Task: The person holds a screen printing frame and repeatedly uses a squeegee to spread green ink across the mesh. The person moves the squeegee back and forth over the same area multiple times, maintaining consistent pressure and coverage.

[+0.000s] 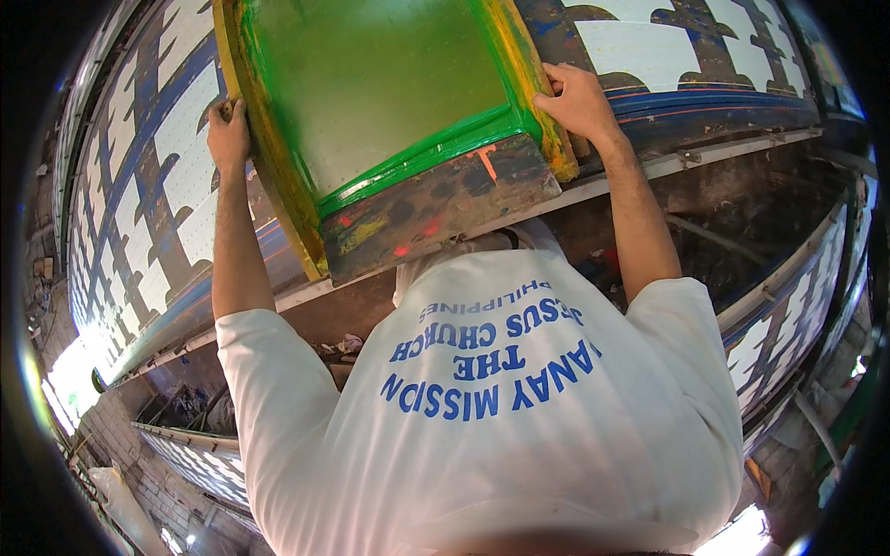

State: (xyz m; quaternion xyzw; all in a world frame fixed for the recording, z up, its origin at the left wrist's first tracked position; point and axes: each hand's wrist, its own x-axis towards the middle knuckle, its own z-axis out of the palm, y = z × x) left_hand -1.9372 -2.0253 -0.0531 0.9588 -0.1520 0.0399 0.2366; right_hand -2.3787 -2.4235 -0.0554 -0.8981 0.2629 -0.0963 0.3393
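A screen-printing frame (389, 83) with a greenish mesh and green-smeared, yellow-stained wooden sides lies in front of me over a long table. My left hand (228, 137) is closed on its left wooden side, the fingers curled at the edge. On the opposite side, my right hand (577, 100) grips the right wooden rail, thumb and fingers pressed against it. A dark board (445, 211) with red, yellow and orange paint marks runs along the frame's near end, close to my chest. What lies under the frame is hidden.
White cut fabric pieces (640, 54) lie in rows on the dark, paint-stained table (732, 97), left and right of the frame. A metal rail (714, 153) follows the table's near edge. Other long tables with similar white pieces (199, 463) stand behind me, beside a block wall (130, 454).
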